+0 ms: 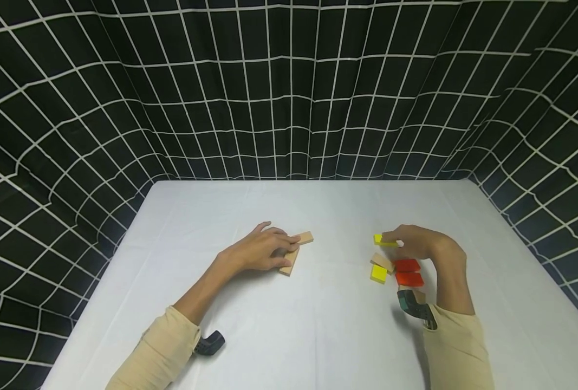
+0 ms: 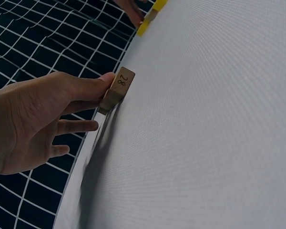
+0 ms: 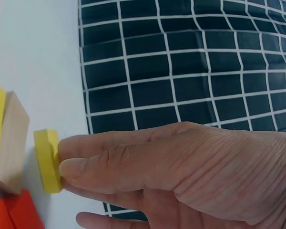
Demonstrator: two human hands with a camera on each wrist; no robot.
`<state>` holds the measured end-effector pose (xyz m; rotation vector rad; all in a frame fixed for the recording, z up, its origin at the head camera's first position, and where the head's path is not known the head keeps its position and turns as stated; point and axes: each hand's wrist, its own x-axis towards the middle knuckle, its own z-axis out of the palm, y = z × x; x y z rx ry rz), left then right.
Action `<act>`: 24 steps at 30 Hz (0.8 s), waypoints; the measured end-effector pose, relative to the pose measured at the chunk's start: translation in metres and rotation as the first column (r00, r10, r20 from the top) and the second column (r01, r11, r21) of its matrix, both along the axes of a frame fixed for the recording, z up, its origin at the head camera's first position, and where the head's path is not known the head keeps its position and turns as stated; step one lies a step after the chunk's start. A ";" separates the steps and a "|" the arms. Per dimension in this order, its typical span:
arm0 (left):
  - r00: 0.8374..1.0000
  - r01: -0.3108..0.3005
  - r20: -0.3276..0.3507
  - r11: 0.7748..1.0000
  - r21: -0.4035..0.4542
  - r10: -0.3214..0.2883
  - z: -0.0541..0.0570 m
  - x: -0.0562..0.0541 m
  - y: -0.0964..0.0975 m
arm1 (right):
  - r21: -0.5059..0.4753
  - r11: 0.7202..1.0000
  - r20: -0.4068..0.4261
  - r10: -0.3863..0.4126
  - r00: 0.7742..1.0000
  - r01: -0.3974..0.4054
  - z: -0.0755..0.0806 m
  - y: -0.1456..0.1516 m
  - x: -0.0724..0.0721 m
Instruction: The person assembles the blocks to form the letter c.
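Observation:
My left hand (image 1: 269, 249) is at two plain wooden blocks that meet end to end at an angle. Its thumb and fingers hold the nearer wooden block (image 1: 289, 264), while a fingertip reaches the farther wooden block (image 1: 305, 237). In the left wrist view, the thumb lies against a wooden block (image 2: 118, 88) marked 28. Over on the right, my right hand (image 1: 415, 241) pinches a flat yellow block (image 1: 378, 239) low over the table. The right wrist view shows thumb and fingertips against this yellow block (image 3: 46, 162); the far fingers are partly hidden.
Just nearer than the right hand lie a wooden block (image 1: 382, 262), a small yellow block (image 1: 378, 274) and two red blocks (image 1: 407, 265). Another wooden block (image 1: 419, 296) is partly covered by the wrist camera (image 1: 410, 303). Dark grid cloth (image 1: 289, 108) surrounds the white table (image 1: 289, 336).

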<state>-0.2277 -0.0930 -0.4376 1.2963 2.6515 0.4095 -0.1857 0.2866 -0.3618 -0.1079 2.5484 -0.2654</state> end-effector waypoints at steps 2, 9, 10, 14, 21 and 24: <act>1.000 0.001 0.003 1.000 -0.001 -0.001 0.000 0.000 0.000 | -0.001 1.000 0.007 -0.007 1.000 0.007 -0.001 -0.004 0.000; 1.000 0.008 -0.003 1.000 -0.004 -0.008 0.001 0.000 0.001 | -0.039 0.999 0.024 -0.021 0.999 0.022 0.001 -0.019 0.003; 1.000 0.008 -0.003 1.000 -0.003 -0.008 0.002 0.000 0.001 | -0.044 0.999 0.024 -0.012 1.000 0.013 0.002 -0.022 0.003; 1.000 0.009 -0.005 1.000 -0.002 -0.009 0.002 0.001 0.000 | -0.054 0.997 0.014 0.057 0.998 -0.056 0.005 -0.033 0.003; 1.000 -0.001 0.005 1.000 -0.003 0.001 0.001 0.001 0.000 | -0.058 0.988 -0.038 0.142 0.989 -0.144 0.001 -0.051 -0.001; 1.000 -0.008 0.009 1.000 -0.008 0.008 0.001 0.001 0.000 | -0.054 0.982 -0.108 0.177 0.978 -0.183 -0.006 -0.056 -0.006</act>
